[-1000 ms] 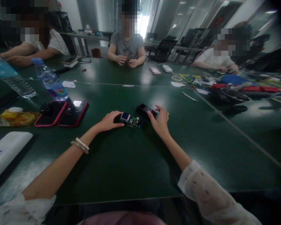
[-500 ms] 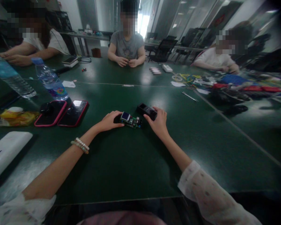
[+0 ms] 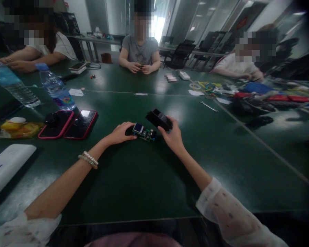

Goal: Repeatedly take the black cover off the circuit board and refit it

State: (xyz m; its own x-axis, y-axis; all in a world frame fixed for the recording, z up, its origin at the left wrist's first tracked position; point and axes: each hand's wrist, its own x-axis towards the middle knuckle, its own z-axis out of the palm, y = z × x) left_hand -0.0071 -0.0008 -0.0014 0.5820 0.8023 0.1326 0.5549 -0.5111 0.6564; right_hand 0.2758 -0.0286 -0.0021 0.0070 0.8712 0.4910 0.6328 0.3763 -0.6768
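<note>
My left hand (image 3: 121, 133) grips the left end of a small green circuit board (image 3: 145, 133) with a little screen on it, low over the dark green table (image 3: 134, 178). Just to the right, my right hand (image 3: 174, 134) holds a black rectangular case (image 3: 158, 119) between thumb and fingers. The case is tilted, its left end raised, and a recess shows in it. Board and case are close to each other; whether they touch at the case's lower edge is hard to tell.
Two phones (image 3: 81, 124) in red-edged cases, a water bottle (image 3: 57, 89) and a white power bank (image 3: 9, 168) lie or stand at left. Tweezers (image 3: 208, 106) and a heap of cables (image 3: 267, 94) are at right. Three people sit around the table.
The black case in my right hand has tilted, and its left end has risen and moved slightly left. My left hand and the circuit board have hardly moved.
</note>
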